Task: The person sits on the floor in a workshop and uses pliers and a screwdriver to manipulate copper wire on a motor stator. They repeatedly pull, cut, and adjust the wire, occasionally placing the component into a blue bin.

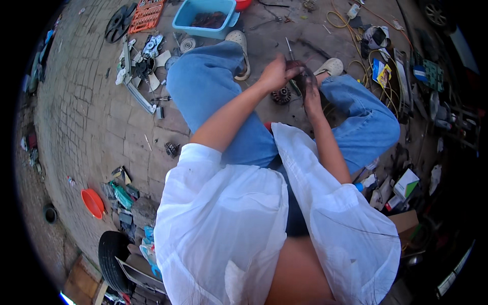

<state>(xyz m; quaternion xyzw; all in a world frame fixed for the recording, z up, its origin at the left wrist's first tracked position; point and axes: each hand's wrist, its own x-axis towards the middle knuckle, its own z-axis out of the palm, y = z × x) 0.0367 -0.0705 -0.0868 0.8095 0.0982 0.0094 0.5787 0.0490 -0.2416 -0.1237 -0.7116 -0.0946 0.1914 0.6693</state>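
while the left hand (275,74) bends its fingers onto a dark part (302,73), the right hand (312,97) lies against its other side.

the dark part sits between the two hands, gripped from the left by the left fingers; the right fingers point away from the body along its right edge, and i cannot tell whether they clamp it. its long axis is too dark to read. a slim shaft (289,47) juts just past the left fingers, running away from the body and leaning slightly left, held or not is unclear. a round ridged part (281,95) rests on the body side, nearer the left hand.
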